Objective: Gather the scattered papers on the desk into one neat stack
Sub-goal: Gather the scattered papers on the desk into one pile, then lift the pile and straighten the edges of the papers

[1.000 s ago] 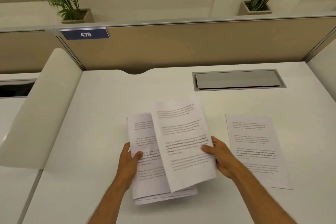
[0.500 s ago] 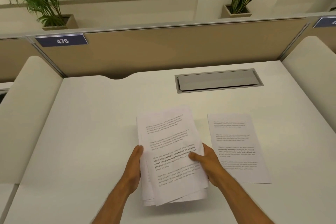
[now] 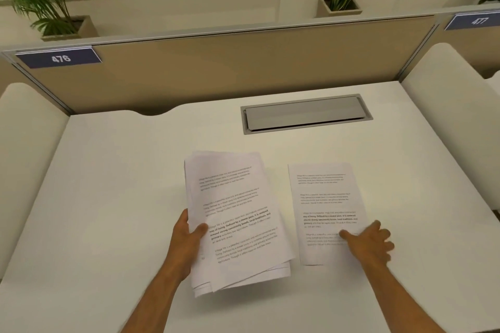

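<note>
White paper fills the lower middle of the frame: the left hand (image 3: 186,235) pinches a loose bundle of sheets (image 3: 235,219) by its left edge, thumb on top, and the corners fan out unevenly at the bottom. Just right of it, the right hand (image 3: 370,240) lies spread and slightly blurred on the lower right corner of a single sheet (image 3: 324,203) flat on the desk (image 3: 108,197); whether it grips the sheet or only touches it, I cannot tell. This looks like the pickup of the last stray page. Next, I'd say, that sheet needs lifting onto the bundle, then the edges squaring. Further back sits a grey cable hatch (image 3: 305,115).
</note>
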A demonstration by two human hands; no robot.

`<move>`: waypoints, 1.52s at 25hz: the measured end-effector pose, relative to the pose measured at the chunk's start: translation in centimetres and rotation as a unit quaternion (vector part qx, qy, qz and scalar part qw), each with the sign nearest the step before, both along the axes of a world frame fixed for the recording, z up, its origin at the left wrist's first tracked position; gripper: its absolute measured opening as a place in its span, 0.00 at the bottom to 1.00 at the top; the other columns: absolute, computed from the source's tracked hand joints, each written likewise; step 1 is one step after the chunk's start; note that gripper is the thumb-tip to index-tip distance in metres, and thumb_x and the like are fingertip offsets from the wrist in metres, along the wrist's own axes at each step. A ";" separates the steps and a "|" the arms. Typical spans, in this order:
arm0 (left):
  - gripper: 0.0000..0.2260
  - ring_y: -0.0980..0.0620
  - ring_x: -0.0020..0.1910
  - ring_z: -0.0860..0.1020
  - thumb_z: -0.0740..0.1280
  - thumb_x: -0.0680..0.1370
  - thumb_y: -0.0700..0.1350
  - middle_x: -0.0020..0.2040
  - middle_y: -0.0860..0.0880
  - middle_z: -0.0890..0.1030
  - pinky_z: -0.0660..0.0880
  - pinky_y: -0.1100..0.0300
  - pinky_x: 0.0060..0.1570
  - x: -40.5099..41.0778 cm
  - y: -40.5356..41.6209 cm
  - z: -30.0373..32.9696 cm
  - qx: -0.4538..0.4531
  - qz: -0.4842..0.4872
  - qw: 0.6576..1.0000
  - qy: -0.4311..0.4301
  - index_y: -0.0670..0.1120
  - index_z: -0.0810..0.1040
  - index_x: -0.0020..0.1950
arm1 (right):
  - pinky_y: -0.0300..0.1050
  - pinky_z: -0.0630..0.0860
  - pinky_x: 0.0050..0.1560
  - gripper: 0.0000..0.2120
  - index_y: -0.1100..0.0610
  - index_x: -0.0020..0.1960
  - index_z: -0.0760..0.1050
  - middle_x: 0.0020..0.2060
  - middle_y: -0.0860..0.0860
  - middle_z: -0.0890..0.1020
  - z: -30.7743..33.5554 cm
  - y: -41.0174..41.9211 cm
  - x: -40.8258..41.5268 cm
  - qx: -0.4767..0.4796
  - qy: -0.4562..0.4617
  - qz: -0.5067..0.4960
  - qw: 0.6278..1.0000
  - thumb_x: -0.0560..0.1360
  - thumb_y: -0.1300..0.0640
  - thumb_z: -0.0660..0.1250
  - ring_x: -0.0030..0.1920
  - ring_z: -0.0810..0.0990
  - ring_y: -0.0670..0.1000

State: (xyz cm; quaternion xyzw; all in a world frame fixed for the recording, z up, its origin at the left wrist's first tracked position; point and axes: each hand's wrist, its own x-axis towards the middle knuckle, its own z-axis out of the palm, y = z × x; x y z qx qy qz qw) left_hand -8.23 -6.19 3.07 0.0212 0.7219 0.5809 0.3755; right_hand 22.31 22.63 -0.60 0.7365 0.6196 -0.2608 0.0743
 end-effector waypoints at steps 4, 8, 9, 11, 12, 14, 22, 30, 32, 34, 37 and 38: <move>0.19 0.48 0.52 0.87 0.67 0.82 0.35 0.58 0.54 0.87 0.85 0.47 0.48 0.1 0.3 0.1 0.008 0.008 1.000 -0.006 0.59 0.77 0.62 | 0.61 0.73 0.61 0.42 0.66 0.75 0.59 0.68 0.67 0.71 -1.1 0.5 0.3 -0.001 0.063 0.045 0.997 0.70 0.56 0.79 0.65 0.73 0.69; 0.19 0.46 0.54 0.87 0.67 0.81 0.36 0.59 0.53 0.87 0.85 0.44 0.49 0.1 0.3 0.3 0.009 0.009 1.000 -0.001 0.57 0.77 0.65 | 0.54 0.78 0.51 0.15 0.60 0.59 0.75 0.57 0.63 0.83 0.2 1.7 -1.0 -0.017 0.251 0.016 0.968 0.74 0.65 0.72 0.52 0.82 0.63; 0.19 0.46 0.53 0.87 0.67 0.81 0.36 0.58 0.53 0.87 0.85 0.45 0.48 0.0 0.2 0.5 0.011 0.011 1.000 0.000 0.58 0.77 0.65 | 0.53 0.79 0.51 0.14 0.58 0.58 0.77 0.57 0.62 0.84 1.1 2.2 -1.6 -0.037 0.336 -0.010 0.941 0.74 0.67 0.71 0.51 0.83 0.61; 0.19 0.47 0.52 0.88 0.67 0.81 0.36 0.57 0.54 0.87 0.85 0.47 0.45 -0.4 -0.1 0.9 0.010 0.019 1.000 0.004 0.59 0.77 0.62 | 0.51 0.83 0.49 0.17 0.54 0.60 0.79 0.58 0.56 0.86 3.3 2.9 -3.1 -0.107 0.503 -0.082 0.854 0.74 0.69 0.71 0.52 0.86 0.58; 0.18 0.47 0.51 0.88 0.67 0.81 0.36 0.57 0.54 0.87 0.85 0.47 0.44 -0.6 -0.2 1.1 0.007 0.023 1.000 0.005 0.59 0.77 0.62 | 0.51 0.85 0.49 0.19 0.53 0.62 0.80 0.58 0.53 0.87 4.5 3.0 -3.8 -0.140 0.564 -0.105 0.807 0.75 0.68 0.72 0.54 0.87 0.57; 0.18 0.46 0.51 0.87 0.67 0.82 0.37 0.58 0.54 0.86 0.85 0.47 0.43 -0.9 -0.5 1.5 0.004 0.030 1.000 0.008 0.60 0.77 0.61 | 0.50 0.85 0.53 0.22 0.52 0.66 0.78 0.59 0.51 0.86 6.2 2.5 -5.2 -0.174 0.631 -0.108 0.748 0.74 0.65 0.73 0.57 0.86 0.55; 0.16 0.46 0.51 0.88 0.69 0.81 0.40 0.56 0.52 0.88 0.85 0.44 0.46 -0.6 -0.2 2.5 0.034 0.023 0.999 -0.003 0.57 0.77 0.64 | 0.43 0.85 0.45 0.19 0.53 0.61 0.81 0.53 0.50 0.89 8.3 -7.4 -11.3 -0.202 0.542 0.024 0.815 0.73 0.68 0.73 0.51 0.88 0.52; 0.18 0.48 0.57 0.86 0.72 0.79 0.47 0.60 0.53 0.86 0.82 0.43 0.57 -0.9 -0.4 3.6 0.060 -0.002 0.998 0.002 0.59 0.78 0.68 | 0.51 0.77 0.58 0.32 0.49 0.72 0.69 0.60 0.50 0.80 10.3 -6.8 -12.6 -0.078 0.386 0.120 0.911 0.74 0.35 0.68 0.59 0.80 0.55; 0.18 0.47 0.58 0.86 0.73 0.78 0.51 0.61 0.52 0.86 0.82 0.42 0.56 -0.8 -0.4 4.1 0.070 -0.037 0.997 -0.002 0.60 0.78 0.68 | 0.59 0.73 0.68 0.30 0.50 0.76 0.65 0.67 0.50 0.78 10.4 -5.2 -12.7 -0.194 0.451 0.060 0.869 0.79 0.36 0.62 0.66 0.78 0.57; 0.17 0.46 0.58 0.85 0.71 0.79 0.53 0.62 0.50 0.86 0.82 0.43 0.56 -0.7 -0.1 4.6 0.082 -0.069 0.994 -0.010 0.60 0.78 0.68 | 0.59 0.77 0.66 0.21 0.51 0.72 0.72 0.64 0.51 0.83 10.5 -5.1 -13.2 -0.273 0.497 0.066 0.821 0.82 0.45 0.63 0.63 0.83 0.56; 0.13 0.46 0.59 0.85 0.61 0.84 0.49 0.61 0.50 0.86 0.82 0.46 0.57 -0.5 0.4 5.0 0.083 -0.051 0.995 -0.012 0.59 0.81 0.65 | 0.52 0.85 0.53 0.10 0.47 0.58 0.81 0.55 0.48 0.88 11.0 -6.1 -14.3 -0.174 0.496 0.129 0.841 0.81 0.58 0.66 0.51 0.88 0.51; 0.14 0.47 0.60 0.84 0.59 0.85 0.48 0.61 0.52 0.86 0.82 0.49 0.56 -0.4 0.6 5.3 0.085 -0.043 0.995 -0.006 0.59 0.81 0.65 | 0.47 0.85 0.48 0.10 0.45 0.56 0.80 0.52 0.43 0.88 11.3 -6.5 -14.6 -0.123 0.494 0.154 0.847 0.80 0.59 0.67 0.49 0.88 0.49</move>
